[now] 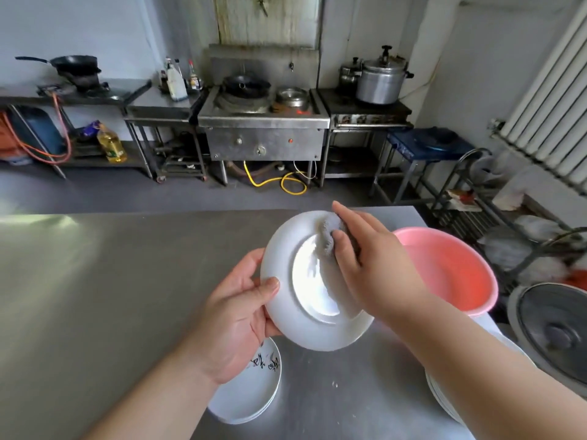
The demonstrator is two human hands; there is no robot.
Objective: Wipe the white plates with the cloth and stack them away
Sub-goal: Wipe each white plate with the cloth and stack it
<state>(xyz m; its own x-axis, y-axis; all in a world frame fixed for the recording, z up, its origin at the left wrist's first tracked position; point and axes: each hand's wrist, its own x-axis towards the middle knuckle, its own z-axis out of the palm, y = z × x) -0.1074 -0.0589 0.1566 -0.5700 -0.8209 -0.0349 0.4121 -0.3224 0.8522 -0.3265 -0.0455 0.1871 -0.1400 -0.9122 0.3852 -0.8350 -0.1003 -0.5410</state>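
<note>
My left hand (236, 315) grips the left rim of a white plate (286, 319), held tilted above the steel table with its underside and foot ring toward me. My right hand (371, 265) holds a grey cloth (328, 235) pressed against the plate's upper part. Below my left hand lies a short stack of white plates (251, 395) with black writing on the top one. Another stack of white plates (444, 395) sits at the right, mostly hidden by my right forearm.
A pink basin (457, 268) stands on the steel table (95, 296) just right of the held plate. A metal lid (559, 331) lies past the table's right edge. Stoves, pots and a wire rack line the far wall beyond a grey floor.
</note>
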